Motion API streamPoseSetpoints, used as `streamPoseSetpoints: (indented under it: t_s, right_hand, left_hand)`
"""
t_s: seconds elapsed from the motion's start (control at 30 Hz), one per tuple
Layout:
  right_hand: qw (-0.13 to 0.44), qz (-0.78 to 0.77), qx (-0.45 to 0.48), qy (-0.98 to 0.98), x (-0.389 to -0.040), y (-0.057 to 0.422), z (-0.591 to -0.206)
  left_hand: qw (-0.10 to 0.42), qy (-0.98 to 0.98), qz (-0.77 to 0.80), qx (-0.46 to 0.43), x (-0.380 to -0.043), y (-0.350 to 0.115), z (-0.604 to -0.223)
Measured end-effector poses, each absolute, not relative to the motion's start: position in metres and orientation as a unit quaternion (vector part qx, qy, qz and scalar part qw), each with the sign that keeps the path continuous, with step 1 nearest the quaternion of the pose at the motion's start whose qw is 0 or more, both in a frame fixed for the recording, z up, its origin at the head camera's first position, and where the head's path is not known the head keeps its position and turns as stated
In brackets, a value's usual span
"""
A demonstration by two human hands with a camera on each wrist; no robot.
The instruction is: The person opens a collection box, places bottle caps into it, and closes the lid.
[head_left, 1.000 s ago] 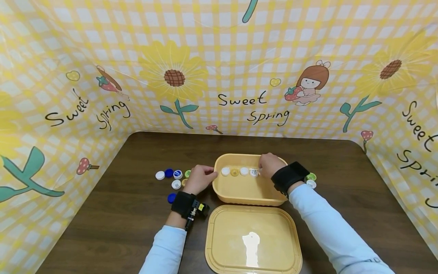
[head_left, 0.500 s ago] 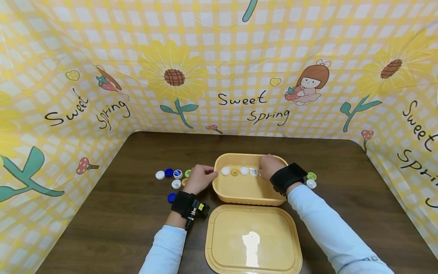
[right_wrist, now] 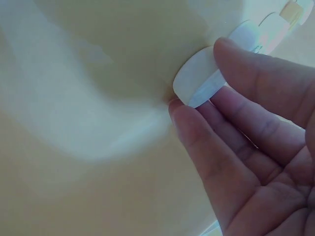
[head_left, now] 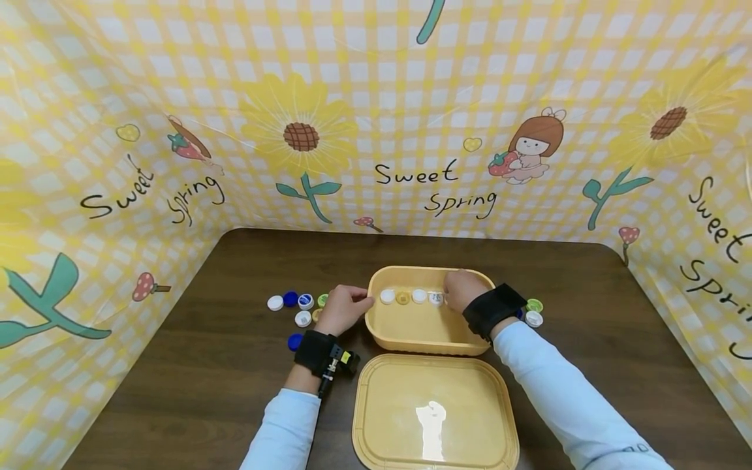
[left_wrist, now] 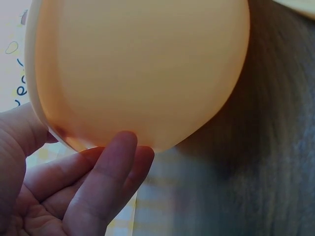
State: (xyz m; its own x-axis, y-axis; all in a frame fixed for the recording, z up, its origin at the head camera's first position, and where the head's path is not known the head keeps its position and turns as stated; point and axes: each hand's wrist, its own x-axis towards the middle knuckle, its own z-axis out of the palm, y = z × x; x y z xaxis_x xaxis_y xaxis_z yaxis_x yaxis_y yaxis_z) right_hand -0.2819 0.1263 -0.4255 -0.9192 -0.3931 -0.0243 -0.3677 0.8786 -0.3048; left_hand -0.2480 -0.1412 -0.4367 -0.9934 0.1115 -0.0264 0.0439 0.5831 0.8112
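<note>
My left hand (head_left: 342, 308) pinches the left rim of a yellow plastic basin (head_left: 417, 326). In the left wrist view its thumb hooks over the rim while its fingers (left_wrist: 106, 179) lie against the outside wall. Inside the basin, my right hand (head_left: 464, 289) holds a white bottle cap (right_wrist: 196, 76) between thumb and fingers, down near the basin's floor. That cap is hidden by the hand in the head view. To its left, several caps stand in a row across the basin: a white cap (head_left: 388, 297), a yellow cap (head_left: 402, 297) and more white ones.
A yellow lid (head_left: 399, 418) lies flat in front of the basin. Several loose caps, among them a blue cap (head_left: 290, 299), lie left of the left hand. A green cap (head_left: 534, 305) and a white cap (head_left: 533, 318) lie beyond the right wrist. Patterned cloth surrounds the table.
Both hands keep their places at the basin; the right wrist has shifted very slightly left. The row of caps looks the same.
</note>
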Motion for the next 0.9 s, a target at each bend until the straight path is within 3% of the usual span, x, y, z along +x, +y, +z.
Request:
streamPoseSetpoints:
  t_s: [0.9]
  right_hand:
    - [0.067,-0.152,-0.189,0.968,-0.278,0.139,-0.389]
  left_hand:
    - [0.033,0.889,0.455,0.045,-0.249,-0.142,-0.44]
